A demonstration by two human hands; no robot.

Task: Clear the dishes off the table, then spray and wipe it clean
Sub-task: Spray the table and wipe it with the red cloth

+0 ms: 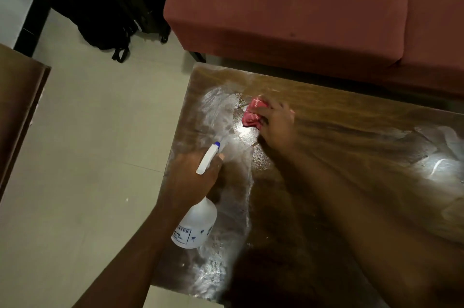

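Observation:
A dark wooden table (351, 116) fills the right half of the head view, its surface streaked with wet, shiny smears. My left hand (193, 177) grips the neck of a clear spray bottle (195, 224) with a white trigger head and blue nozzle, held over the table's left edge. My right hand (276, 124) is blurred and holds a crumpled pink cloth (252, 113) against the tabletop near its far left corner. No dishes are in view.
A dark red sofa (288, 11) stands close behind the table's far edge. A black bag (105, 13) lies on the pale tiled floor (88, 144) at the back left. The corner of another brown piece of furniture (20, 101) juts in at the left.

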